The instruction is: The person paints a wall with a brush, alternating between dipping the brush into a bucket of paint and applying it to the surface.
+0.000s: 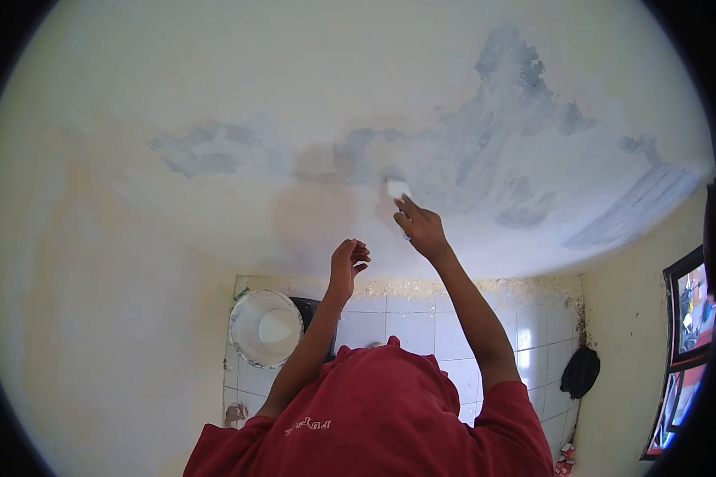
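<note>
One white tool point(397, 188) juts just past the right fingers point(408, 208)

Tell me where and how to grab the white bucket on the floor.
Grip the bucket by its rim, probably best from the person's left: its round mouth is open and faces up, while the dark object crowds its right side. I can't make out a handle.

Front wall point(310, 71) ahead — tiled floor point(410, 318) at its foot. Bucket point(250, 316) on floor, L side, nr front wall; bundle point(581, 372) on floor, R side, nr side wall point(628, 318) w/ window point(692, 306) in it.
</note>
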